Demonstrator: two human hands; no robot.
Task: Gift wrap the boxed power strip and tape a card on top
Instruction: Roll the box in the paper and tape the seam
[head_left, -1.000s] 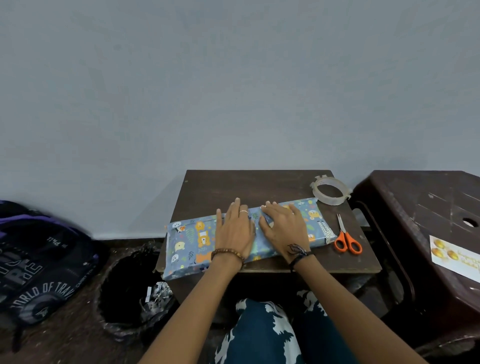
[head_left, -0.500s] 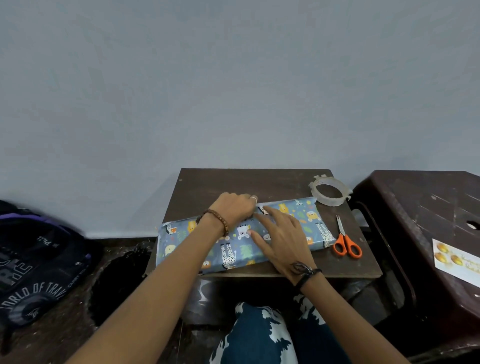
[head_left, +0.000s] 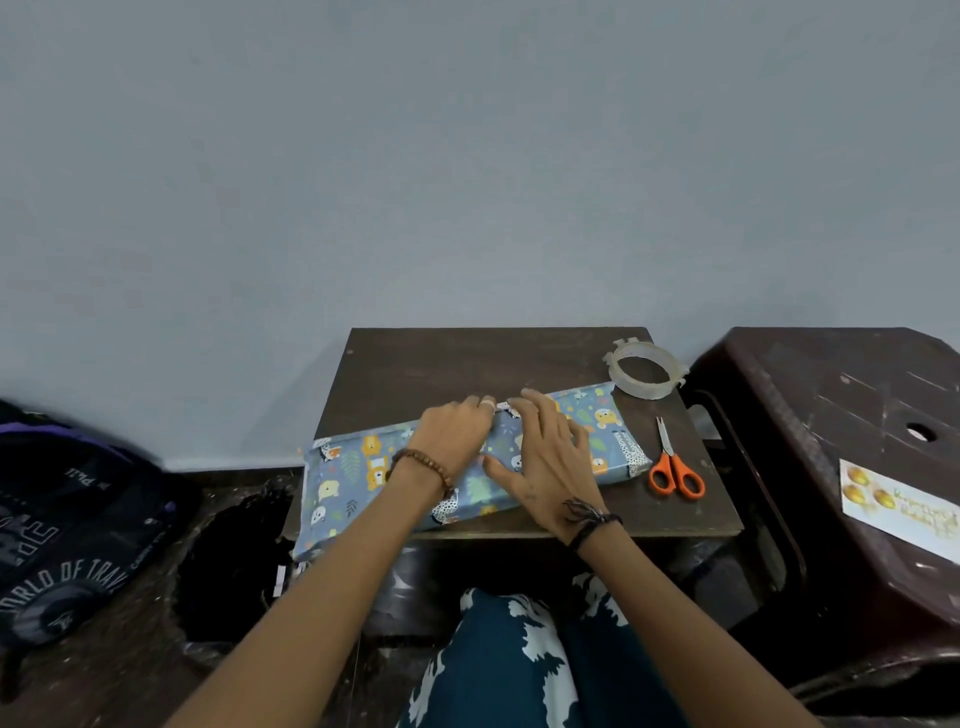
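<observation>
— Wrapped box (head_left: 467, 467): where does it lie?
— On the small dark table (head_left: 457, 358), slantwise, its right end near the tape roll (head_left: 645, 370) at the far right corner. Its left end juts past the table's left edge. The paper is blue, printed with cartoon animals and leaves.

— And the left hand (head_left: 457, 434)?
— It sits on the middle of the box, knuckles up, with the fingers bent down over the far long edge, gripping the box there. A beaded bracelet shows at the wrist and a ring on one finger.

— The right hand (head_left: 550, 457)?
— Flat on top of the box, just right of the left one and touching it. Its fingers are spread and nearly straight, pressing the paper; the thumb points toward the left hand. It has hold of nothing. A dark cord band circles the wrist.

— What else is close by?
— Orange-handled scissors (head_left: 672, 462) lie on the table just beside the box's right end, blades pointing away from the person. The card (head_left: 898, 501), with gold ornaments printed on it, rests on the brown plastic stool (head_left: 831, 395) to the right, well apart from the box. A dark backpack (head_left: 67, 519) sits on the floor at the left, and a black bin (head_left: 228, 566) stands between it and the table.
</observation>
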